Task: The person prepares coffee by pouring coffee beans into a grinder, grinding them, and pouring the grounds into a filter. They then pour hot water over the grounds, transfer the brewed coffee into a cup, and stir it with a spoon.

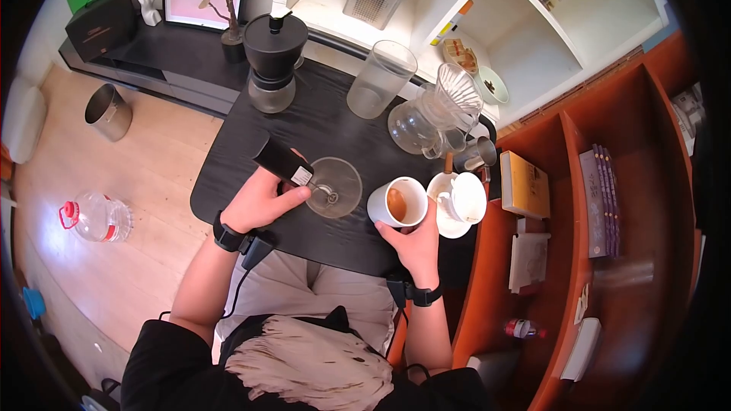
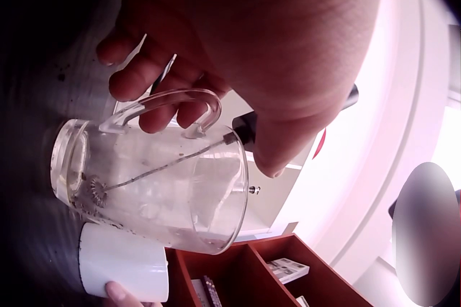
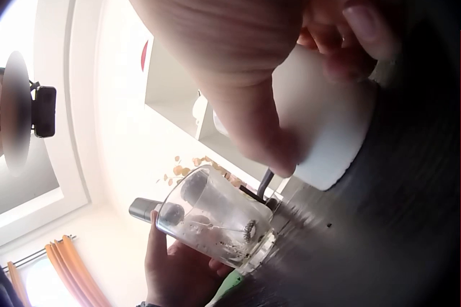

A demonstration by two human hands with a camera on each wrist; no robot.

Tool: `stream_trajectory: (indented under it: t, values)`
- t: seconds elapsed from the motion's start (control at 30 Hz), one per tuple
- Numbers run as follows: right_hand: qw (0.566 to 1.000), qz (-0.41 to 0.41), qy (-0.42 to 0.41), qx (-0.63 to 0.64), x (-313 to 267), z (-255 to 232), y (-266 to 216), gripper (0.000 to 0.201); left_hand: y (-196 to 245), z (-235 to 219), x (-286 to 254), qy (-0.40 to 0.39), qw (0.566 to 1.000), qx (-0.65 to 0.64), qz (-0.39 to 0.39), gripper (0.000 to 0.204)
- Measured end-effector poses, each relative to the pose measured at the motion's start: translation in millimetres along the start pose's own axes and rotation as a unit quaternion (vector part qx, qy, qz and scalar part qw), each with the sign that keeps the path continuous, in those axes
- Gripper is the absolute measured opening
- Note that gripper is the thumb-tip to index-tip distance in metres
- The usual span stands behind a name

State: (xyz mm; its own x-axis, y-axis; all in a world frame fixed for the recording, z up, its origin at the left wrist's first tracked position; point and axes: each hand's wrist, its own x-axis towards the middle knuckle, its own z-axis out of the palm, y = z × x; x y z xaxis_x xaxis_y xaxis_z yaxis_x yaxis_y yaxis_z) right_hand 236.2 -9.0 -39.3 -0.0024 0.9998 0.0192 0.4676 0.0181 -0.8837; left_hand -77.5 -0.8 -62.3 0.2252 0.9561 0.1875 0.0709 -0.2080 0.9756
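My left hand (image 1: 259,201) holds the black handle of a frother (image 1: 280,160), its whisk inside a clear glass mug (image 1: 346,175) on the black table. Seen from the left wrist, the whisk's coil (image 2: 97,190) is near the mug's bottom, and fingertips hang by the mug's handle (image 2: 207,98). No liquid level can be made out in the glass. To the right, my right hand (image 1: 417,247) grips a white cup (image 1: 377,202) with brown liquid inside. From the right wrist, the thumb lies along the cup's side (image 3: 328,131); its underside meets the dark tabletop.
A coffee grinder (image 1: 274,53), tall glass (image 1: 381,80) and glass server with dripper (image 1: 415,125) stand along the table's back. Right of the white cup are a white saucer (image 1: 449,226) and a small metal cup (image 1: 478,154). Brown shelves (image 1: 560,183) flank the right side.
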Motion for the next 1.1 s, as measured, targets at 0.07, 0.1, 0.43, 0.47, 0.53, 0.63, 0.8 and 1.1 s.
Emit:
stream_trajectory:
  t: [0.07, 0.1, 0.43, 0.47, 0.53, 0.63, 0.8, 1.1]
  values:
    - [0.999, -0.021, -0.023, 0.018, 2.9, -2.0, 4.7, 0.083, -1.5, 0.2, -1.2, 0.002, 1.000, 0.000, -0.001, 0.029]
    - [0.997, -0.044, -0.046, 0.037, 5.1, -3.2, 4.5, 0.084, -2.5, 1.9, -2.2, 0.011, 1.000, -0.004, -0.005, 0.028]
    - [0.996, -0.037, -0.074, 0.018, 7.0, -9.6, 8.6, 0.085, -1.4, 2.3, -1.7, 0.016, 1.000, 0.015, -0.017, 0.024]
    - [0.996, -0.039, -0.069, 0.035, 7.2, -8.3, 8.8, 0.086, -3.5, 3.0, -1.4, 0.015, 1.000, 0.014, -0.018, 0.024]
    - [0.996, -0.040, -0.063, 0.053, 6.3, -10.9, 9.2, 0.087, -9.6, 0.8, -1.2, 0.009, 1.000, 0.018, -0.006, 0.025]
    - [0.993, -0.059, -0.092, -0.036, 8.8, -20.8, 8.4, 0.086, -3.8, 1.9, -1.6, 0.012, 1.000, 0.014, -0.004, 0.030]
    - [0.996, -0.051, -0.076, 0.012, 10.6, -21.9, 11.6, 0.083, -1.1, 1.3, 1.1, -0.017, 1.000, -0.002, 0.006, 0.045]
    - [0.992, -0.076, -0.093, -0.031, 16.4, -22.9, 12.7, 0.084, 0.8, -0.2, 2.3, -0.034, 0.999, 0.001, -0.007, 0.051]
